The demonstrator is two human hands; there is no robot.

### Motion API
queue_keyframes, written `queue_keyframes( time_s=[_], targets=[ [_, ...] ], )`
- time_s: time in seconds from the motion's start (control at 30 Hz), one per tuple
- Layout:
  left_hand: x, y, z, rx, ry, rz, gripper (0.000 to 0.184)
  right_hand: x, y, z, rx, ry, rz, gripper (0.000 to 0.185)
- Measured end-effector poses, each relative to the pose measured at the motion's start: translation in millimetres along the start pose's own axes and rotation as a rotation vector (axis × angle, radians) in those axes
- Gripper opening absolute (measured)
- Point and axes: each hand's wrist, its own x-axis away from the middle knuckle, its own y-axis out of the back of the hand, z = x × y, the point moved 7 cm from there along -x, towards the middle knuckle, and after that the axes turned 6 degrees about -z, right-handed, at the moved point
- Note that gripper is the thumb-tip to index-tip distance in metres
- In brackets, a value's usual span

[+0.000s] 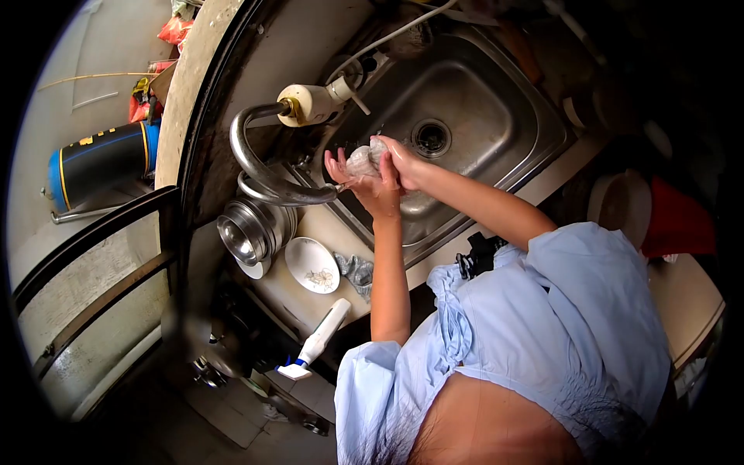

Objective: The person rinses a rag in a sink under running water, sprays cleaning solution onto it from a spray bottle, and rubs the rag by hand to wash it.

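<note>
My left hand (372, 190) is under the faucet's spout, palm up, with its fingers curled around a whitish wet lump (361, 161). My right hand (401, 161) presses against the lump from the other side, its fingers partly hidden behind it. Both hands are wet and held over the near left part of the steel sink (480, 101). The curved metal faucet (252, 147) ends just beside my left wrist, where some water shows. What the lump is made of cannot be made out.
Left of the sink stand stacked metal bowls (249, 232), a white dish (311, 265) with small pale bits and a crumpled grey plastic bag (355, 273). A white bottle (322, 335) lies nearer. A window frame (101, 256) borders the left; a red object (678, 217) is far right.
</note>
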Motion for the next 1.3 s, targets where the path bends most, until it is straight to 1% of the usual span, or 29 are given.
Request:
queue_keyframes(
  time_s=[0.03, 0.1, 0.13, 0.17, 0.23, 0.3, 0.33, 0.37, 0.4, 0.43, 0.47, 0.5, 0.53, 0.57, 0.63, 0.67, 0.73, 0.77, 0.8, 0.87, 0.9, 0.97, 1.03, 1.07, 1.1, 1.17, 1.23, 1.27, 1.3],
  targets=[
    [-7.6, 2.1, -6.8, 0.000, 0.001, 0.008, 0.056, 10.8, -1.7, 2.2, 0.076, -0.010, -0.045, 0.036],
    [-11.5, -18.1, -29.7, -0.314, -0.429, 0.445, 0.038, 16.3, -4.8, 8.5, 0.023, 0.072, -0.010, 0.041],
    [-8.0, -21.4, -15.1, -0.238, -0.352, 0.547, 0.033, 14.4, -0.4, 8.8, 0.098, 0.085, 0.084, 0.044],
    [-7.6, -19.9, -7.1, -0.240, -0.351, 0.552, 0.033, 13.8, -1.3, 7.4, 0.174, 0.098, 0.179, 0.048],
    [0.2, -26.3, 24.6, -0.266, -0.114, 0.766, 0.031, 3.5, -5.8, 3.0, 0.155, 0.190, 0.156, 0.052],
    [4.8, -28.6, 41.6, -0.301, -0.134, 0.724, 0.026, -5.8, 2.6, -1.5, 0.281, 0.179, -0.027, 0.053],
    [5.2, -24.4, 48.4, -0.339, -0.204, 0.603, 0.024, -18.7, 7.5, 6.3, 0.382, 0.441, -0.192, 0.047],
    [2.0, -21.2, 44.3, -0.372, -0.272, 0.478, 0.023, -20.7, 7.4, 6.5, 0.374, 0.443, -0.199, 0.047],
    [1.6, -22.3, 50.5, -0.443, -0.085, 0.568, 0.023, -17.2, 6.6, 14.1, 0.625, 0.582, -0.275, 0.042],
    [6.4, -21.5, 59.9, -0.439, -0.086, 0.576, 0.023, -12.8, 3.8, 20.3, 0.879, 0.715, -0.351, 0.038],
    [7.6, -18.9, 63.6, -0.548, -0.151, 0.533, 0.023, -1.5, -19.1, 25.8, 1.312, 1.074, -0.298, 0.030],
    [8.7, -16.6, 67.2, -0.656, -0.216, 0.488, 0.023, -2.7, -18.3, 26.2, 1.312, 1.073, -0.303, 0.030],
    [14.0, -14.6, 80.5, -0.663, -0.115, 0.572, 0.029, -3.1, -25.3, 21.5, 1.451, 1.123, -0.258, 0.028],
    [17.1, -14.0, 84.0, -0.662, -0.115, 0.573, 0.029, 1.5, -34.7, 18.1, 1.590, 1.172, -0.208, 0.026],
    [37.1, 5.3, 132.3, 0.025, 0.864, 0.275, 0.033, 7.1, -38.7, 20.5, 1.592, 1.114, -0.233, 0.026],
    [34.5, 7.8, 123.3, 0.025, 0.862, 0.273, 0.033, 3.9, -39.1, 18.7, 1.591, 1.030, -0.207, 0.026],
    [52.0, 13.4, 110.3, 0.162, 1.346, 0.212, 0.040, 0.3, -40.6, 17.5, 1.589, 0.952, -0.176, 0.026],
    [52.2, 14.4, 110.3, 0.162, 1.343, 0.208, 0.040, 4.3, -46.9, 17.1, 1.610, 1.056, -0.110, 0.027],
    [59.4, 13.7, 111.2, 0.261, 1.433, 0.167, 0.042, 9.5, -52.3, 15.5, 1.627, 1.159, -0.041, 0.028],
    [70.5, 8.0, 112.1, 0.439, 1.571, 0.145, 0.048, 14.9, -51.4, 14.9, 1.594, 1.216, 0.038, 0.028],
    [72.6, 6.9, 112.0, 0.443, 1.564, 0.142, 0.048, 19.5, -53.0, 14.9, 1.559, 1.268, 0.111, 0.028],
    [74.6, -4.4, 103.1, 0.589, 1.515, 0.168, 0.051, 21.3, -53.3, 18.5, 1.655, 1.249, 0.108, 0.032],
    [74.1, -12.2, 110.3, 0.592, 1.494, 0.132, 0.045, 13.7, -35.4, 37.1, 1.443, 0.935, -0.101, 0.037],
    [67.0, -20.2, 109.4, 0.579, 1.392, 0.218, 0.039, 16.6, -29.2, 50.1, 1.188, 1.070, -0.197, 0.042],
    [60.0, -28.3, 104.8, 0.568, 1.287, 0.298, 0.034, 4.7, -26.4, 53.6, 1.195, 1.077, -0.196, 0.042],
    [50.4, -34.2, 95.7, 0.544, 1.277, 0.210, 0.030, 5.6, -5.5, 88.8, 0.856, 1.389, -0.581, 0.042],
    [26.1, -26.0, 78.7, 0.317, 1.169, 0.025, 0.029, -13.2, -9.3, 106.2, 0.750, 1.331, -0.478, 0.044],
    [17.7, -22.7, 86.6, 0.300, 1.061, 0.081, 0.032, -22.4, -10.9, 114.0, 0.639, 1.261, -0.379, 0.047],
    [17.2, -22.3, 90.8, 0.307, 1.053, 0.073, 0.032, -24.6, -13.5, 123.7, 0.642, 1.269, -0.369, 0.047]
  ],
)
